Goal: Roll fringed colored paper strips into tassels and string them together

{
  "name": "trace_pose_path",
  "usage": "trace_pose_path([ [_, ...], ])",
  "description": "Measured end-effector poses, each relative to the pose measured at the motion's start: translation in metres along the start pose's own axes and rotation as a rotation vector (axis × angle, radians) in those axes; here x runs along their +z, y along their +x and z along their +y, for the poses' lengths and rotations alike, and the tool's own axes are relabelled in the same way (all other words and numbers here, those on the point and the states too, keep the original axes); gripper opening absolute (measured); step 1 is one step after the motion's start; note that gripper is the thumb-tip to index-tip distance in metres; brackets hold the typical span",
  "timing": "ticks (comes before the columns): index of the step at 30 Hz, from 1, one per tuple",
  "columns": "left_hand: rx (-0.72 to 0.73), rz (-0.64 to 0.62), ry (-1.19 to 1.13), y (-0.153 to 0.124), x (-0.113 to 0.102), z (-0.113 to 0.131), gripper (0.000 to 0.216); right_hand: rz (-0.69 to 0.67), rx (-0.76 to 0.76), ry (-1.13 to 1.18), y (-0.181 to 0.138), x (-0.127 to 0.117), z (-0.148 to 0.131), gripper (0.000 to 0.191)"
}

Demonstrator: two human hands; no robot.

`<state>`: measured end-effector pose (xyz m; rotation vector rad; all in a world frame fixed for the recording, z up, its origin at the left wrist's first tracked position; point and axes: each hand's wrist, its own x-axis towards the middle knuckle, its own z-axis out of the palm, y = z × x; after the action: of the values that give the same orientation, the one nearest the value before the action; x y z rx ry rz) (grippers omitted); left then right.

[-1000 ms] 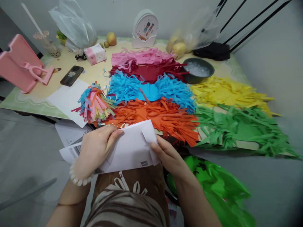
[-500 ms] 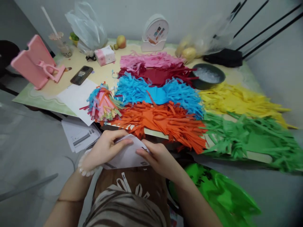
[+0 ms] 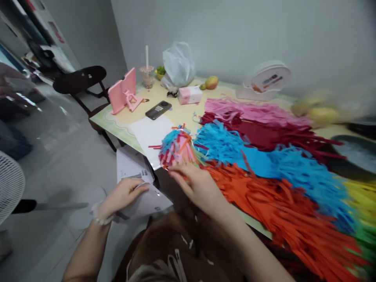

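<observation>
My left hand [image 3: 125,197] is closed on a white printed sheet of paper [image 3: 151,203], which hangs tilted over my lap. The thumb lies on top of the sheet. My right hand [image 3: 195,184] is off the sheet, just in front of a multicoloured tassel bundle of paper strips [image 3: 179,147] at the table edge. Its fingers are bent, slightly blurred and apart, with nothing seen in them. Left of the bundle, a blank white sheet [image 3: 151,131] lies on the table. A stack of printed sheets [image 3: 132,166] sits below the table edge.
Fringed paper in pink [image 3: 249,111], dark red [image 3: 258,135], blue [image 3: 255,156] and orange [image 3: 264,199] spreads rightward. A phone [image 3: 158,110], pink stand [image 3: 123,94], tissue pack [image 3: 190,95] and drink cup [image 3: 147,78] stand behind. A chair [image 3: 80,80] and white fan [image 3: 10,186] are left.
The view has swung left, bringing the chair and fan into sight. My right hand has let go of the sheet and moved toward the tassel bundle. My left hand still holds the sheet.
</observation>
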<state>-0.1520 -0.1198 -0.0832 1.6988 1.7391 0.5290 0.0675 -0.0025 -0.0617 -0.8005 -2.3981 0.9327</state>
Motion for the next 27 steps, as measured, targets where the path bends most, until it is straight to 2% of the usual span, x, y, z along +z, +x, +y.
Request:
trace_pose_path([
  [2, -0.009, 0.076, 0.047, 0.004, 0.001, -0.019, 0.038, 0.044, -0.025, -0.019, 0.046, 0.007, 0.0, 0.019],
  [6, -0.02, 0.123, 0.123, 0.019, -0.003, -0.038, 0.038, 0.012, -0.011, -0.089, 0.133, 0.033, 0.011, 0.029],
  [8, -0.011, 0.139, 0.184, 0.03, -0.009, -0.043, 0.039, -0.037, 0.001, -0.147, 0.165, 0.05, 0.021, 0.034],
  [10, -0.011, 0.156, 0.243, 0.043, -0.016, -0.049, 0.04, -0.09, -0.004, -0.191, 0.184, 0.067, 0.031, 0.036],
  [13, -0.013, 0.137, 0.262, 0.059, -0.02, -0.061, 0.039, -0.142, -0.015, -0.246, 0.19, 0.089, 0.045, 0.033],
  [17, -0.029, 0.093, 0.228, 0.067, -0.016, -0.073, 0.04, -0.171, -0.033, -0.296, 0.18, 0.108, 0.051, 0.033],
  [27, -0.025, 0.103, 0.161, 0.065, -0.014, -0.078, 0.04, -0.156, 0.021, -0.362, 0.184, 0.126, 0.036, 0.033],
])
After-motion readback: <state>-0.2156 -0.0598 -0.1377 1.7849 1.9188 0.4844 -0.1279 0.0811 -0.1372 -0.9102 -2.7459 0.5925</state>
